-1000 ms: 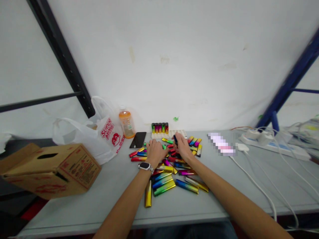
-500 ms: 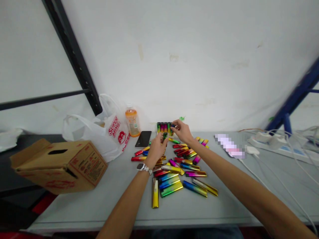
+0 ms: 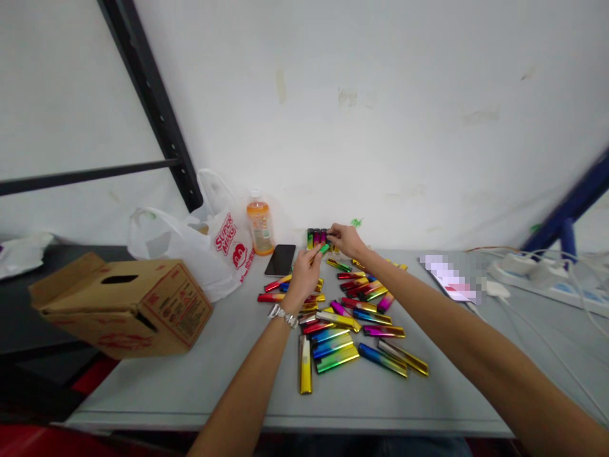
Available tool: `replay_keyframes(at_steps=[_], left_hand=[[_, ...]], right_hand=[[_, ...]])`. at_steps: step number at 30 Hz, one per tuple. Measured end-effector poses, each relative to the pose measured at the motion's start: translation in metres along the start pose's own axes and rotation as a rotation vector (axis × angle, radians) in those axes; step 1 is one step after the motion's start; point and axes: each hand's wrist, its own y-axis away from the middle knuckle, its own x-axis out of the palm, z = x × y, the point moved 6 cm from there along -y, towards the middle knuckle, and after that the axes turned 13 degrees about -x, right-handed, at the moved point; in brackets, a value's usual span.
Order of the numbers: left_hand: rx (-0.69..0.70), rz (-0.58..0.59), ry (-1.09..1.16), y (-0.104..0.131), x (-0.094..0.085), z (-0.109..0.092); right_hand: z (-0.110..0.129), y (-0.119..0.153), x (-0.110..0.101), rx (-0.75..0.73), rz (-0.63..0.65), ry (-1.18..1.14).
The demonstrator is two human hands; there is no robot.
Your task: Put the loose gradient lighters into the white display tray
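Note:
Several shiny lighters stand upright side by side in a row near the wall. My right hand pinches a lighter at the right end of that row, its fingers covering most of it. Just in front of the row, my left hand is closed on a green lighter, which is tilted and sticks out past the fingertips. Many more metallic lighters, such as a green-and-gold lighter and an upright-pointing yellow lighter, lie loose on the table below my hands.
A black phone, an orange bottle, a white plastic bag and a cardboard box are at the left on the grey table. Toward the right lie a charging phone, cables and a power strip.
The camera view has shifted slightly. My left hand has turned the green lighter, so more of its length shows. My right hand has lowered onto the right end of the row.

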Motion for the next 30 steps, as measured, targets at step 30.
replay_keyframes(at_steps=[30], left_hand=[[-0.225,0.252,0.613,0.015,0.034,0.005]], right_hand=[[0.031,0.064,-0.011,0.220,-0.200,-0.336]])
